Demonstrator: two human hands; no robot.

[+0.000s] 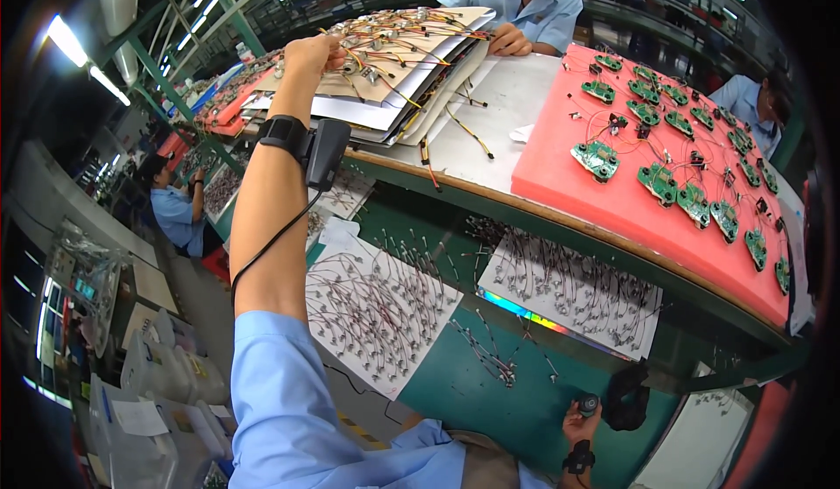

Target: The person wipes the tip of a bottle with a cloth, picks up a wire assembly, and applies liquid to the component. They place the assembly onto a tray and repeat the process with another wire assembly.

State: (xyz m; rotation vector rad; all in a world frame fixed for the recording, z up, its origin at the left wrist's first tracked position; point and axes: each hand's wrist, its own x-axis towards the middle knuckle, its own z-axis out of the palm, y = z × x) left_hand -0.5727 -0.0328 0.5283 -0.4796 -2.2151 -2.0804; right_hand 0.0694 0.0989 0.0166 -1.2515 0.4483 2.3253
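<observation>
My left hand reaches up to a raised shelf, its fingers closed at the edge of a pile of small metal motors with yellow, red and black wires. What sits between the fingertips is too small to make out. Under the motors lies a stack of cardboard and white sheets. Low on the right, my right hand is wrapped round a dark, round-ended cylindrical tool, just above the green bench mat. A bunched black cloth-like item lies beside it.
Green circuit boards sit on a pink foam slab on the shelf's right. Below, white sheets hold many wired parts. A co-worker sits across the shelf; another person is at far right. Clear bins stand left.
</observation>
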